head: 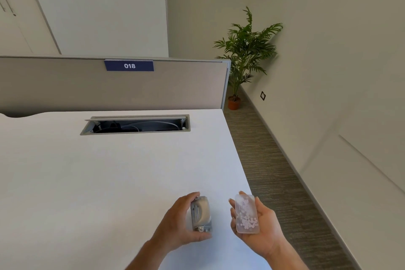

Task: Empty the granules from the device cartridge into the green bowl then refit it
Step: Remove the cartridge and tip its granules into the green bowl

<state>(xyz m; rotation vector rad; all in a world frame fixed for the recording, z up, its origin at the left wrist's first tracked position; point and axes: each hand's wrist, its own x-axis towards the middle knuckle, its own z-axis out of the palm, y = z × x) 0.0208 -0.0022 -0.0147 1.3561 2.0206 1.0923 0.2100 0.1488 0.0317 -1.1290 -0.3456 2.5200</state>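
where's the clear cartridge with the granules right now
In the head view, lower right: the cartridge lies in the right hand, beside the grey device held by the left hand.

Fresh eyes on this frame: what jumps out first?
Low in the view, the two hands: the left hand grips a grey plastic device body over the white desk, the right hand holds a clear plastic cartridge with pale granules pooled at its near end. Beyond them, the open cable tray slot in the desk, the blue "018" sign on the partition, and a potted palm in the corner. No green bowl in view.
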